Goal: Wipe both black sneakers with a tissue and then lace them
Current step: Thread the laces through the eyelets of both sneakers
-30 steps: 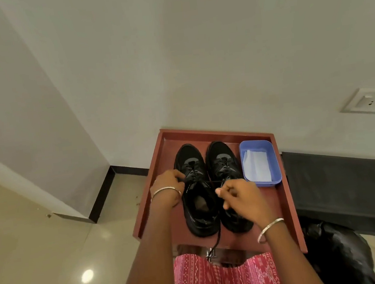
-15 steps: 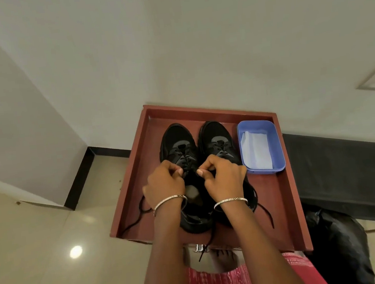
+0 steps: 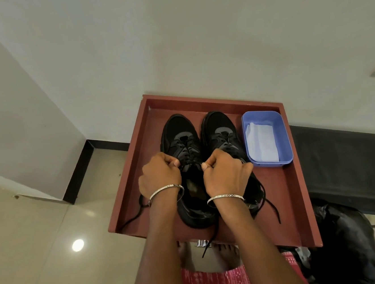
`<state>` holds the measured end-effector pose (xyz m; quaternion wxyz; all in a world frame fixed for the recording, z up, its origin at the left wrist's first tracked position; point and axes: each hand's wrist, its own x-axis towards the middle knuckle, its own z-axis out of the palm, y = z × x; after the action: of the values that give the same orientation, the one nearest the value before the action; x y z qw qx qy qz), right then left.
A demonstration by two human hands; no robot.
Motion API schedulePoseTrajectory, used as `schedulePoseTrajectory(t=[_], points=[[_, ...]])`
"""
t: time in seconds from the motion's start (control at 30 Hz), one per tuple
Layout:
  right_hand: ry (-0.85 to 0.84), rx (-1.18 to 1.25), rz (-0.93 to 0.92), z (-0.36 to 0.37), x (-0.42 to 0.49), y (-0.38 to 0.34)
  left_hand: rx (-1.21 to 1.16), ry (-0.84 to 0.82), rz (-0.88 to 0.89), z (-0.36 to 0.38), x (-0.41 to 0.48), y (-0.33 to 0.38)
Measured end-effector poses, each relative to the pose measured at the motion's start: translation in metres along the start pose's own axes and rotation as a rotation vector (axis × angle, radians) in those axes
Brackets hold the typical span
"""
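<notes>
Two black sneakers stand side by side on a red-brown tray table (image 3: 289,202), toes pointing away from me. Over the left sneaker (image 3: 178,133), my left hand (image 3: 160,176) pinches one end of its black lace (image 3: 191,160) and my right hand (image 3: 226,172) pinches the other end, just above the shoe's opening. The right sneaker (image 3: 218,127) is partly hidden behind my right hand. Loose lace ends trail over the tray's left front corner, its front edge and to the right of the shoes. A white tissue (image 3: 262,143) lies in a blue plastic tub (image 3: 283,131) right of the shoes.
The tray table stands against a pale wall. A black bench (image 3: 348,165) runs along the wall to the right, with a black bag (image 3: 348,247) on the floor below it. Beige tiled floor lies to the left. My feet and red patterned clothing show under the tray's front edge.
A second ago my hands were spread apart pulling the lace taut. They have come together over the left sneaker's opening and now hold steady, while the view tilted down.
</notes>
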<state>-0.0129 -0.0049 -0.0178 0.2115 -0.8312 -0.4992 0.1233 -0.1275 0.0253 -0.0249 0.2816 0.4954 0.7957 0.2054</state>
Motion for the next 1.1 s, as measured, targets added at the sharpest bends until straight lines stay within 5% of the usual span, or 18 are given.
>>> schedulePoseTrajectory(t=[0.4, 0.6, 0.7, 0.77, 0.93, 1.1], points=[[-0.009, 0.053, 0.022, -0.004, -0.002, -0.001, -0.079, -0.126, 0.059, -0.012, 0.003, -0.005], [-0.282, 0.027, -0.082, -0.031, 0.015, 0.017, -0.154, -0.415, 0.17, -0.027, 0.014, -0.018], [-0.445, 0.374, -0.181, -0.044, 0.019, 0.019, -0.43, -0.497, 0.228, -0.034, 0.008, -0.012], [-0.412, 0.688, -0.154, -0.036, 0.024, 0.014, -0.681, -0.442, 0.211, -0.034, 0.007, -0.003], [-0.465, 1.273, 0.168, -0.002, 0.024, -0.001, -1.249, -0.444, -0.15, -0.011, 0.004, 0.019], [-0.387, 1.576, 0.52, 0.005, 0.031, 0.001, -1.394, -0.313, -0.358, 0.01, 0.017, 0.019]])
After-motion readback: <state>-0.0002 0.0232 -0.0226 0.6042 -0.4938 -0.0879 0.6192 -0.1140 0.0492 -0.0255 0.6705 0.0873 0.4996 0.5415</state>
